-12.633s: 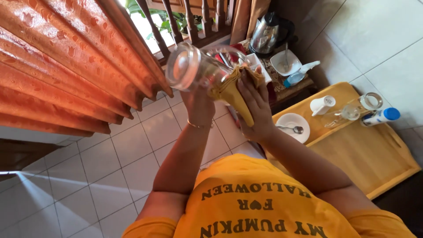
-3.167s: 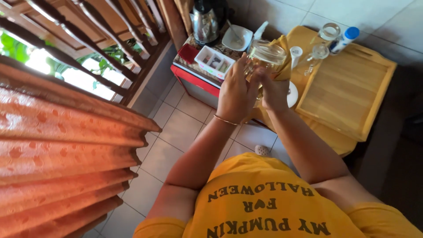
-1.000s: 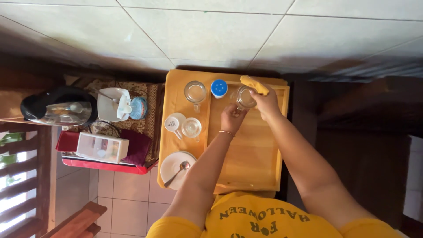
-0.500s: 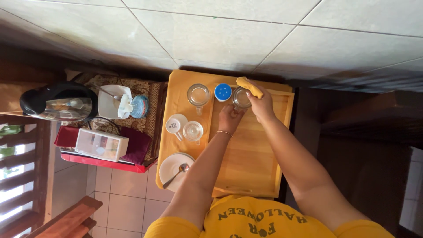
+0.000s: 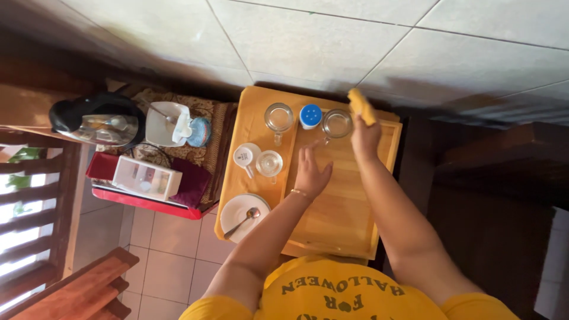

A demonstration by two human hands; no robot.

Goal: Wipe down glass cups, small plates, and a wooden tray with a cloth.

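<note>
Glass jar (image 5: 337, 124): clear, stood upright and mouth-up at the far end of the wooden tray (image 5: 341, 207), its long axis vertical and so seen end-on as a ring from the head camera. It is touched by neither hand.

Left hand (image 5: 311, 172): held flat and open, fingers spread, palm down over the tray boards. Nothing is gripped. The jar is found ahead of its fingertips and a little to their right, near but apart.

Right hand (image 5: 365, 135): closed around a yellow cloth (image 5: 361, 106), which is bunched and stands out beyond the knuckles toward the tiled wall (image 5: 332, 35). The jar is placed just beside this hand, on its left. Of the two hands the right is judged the nearer; the left is the only free one.

Items to the left of the left hand, off the tray, on the yellow table top (image 5: 252, 118):
- blue-capped bottle (image 5: 310, 116), just beside the jar
- glass mug (image 5: 278, 117), beyond the bottle
- second glass mug (image 5: 269, 162), beside a white cup (image 5: 245, 156)
- white saucer (image 5: 244, 216) with a spoon (image 5: 246, 219) laid across it

Further left, well apart from both hands: electric kettle (image 5: 98, 121), white bowl (image 5: 166, 123), white compartment box (image 5: 146, 176) on a lower stand
</note>
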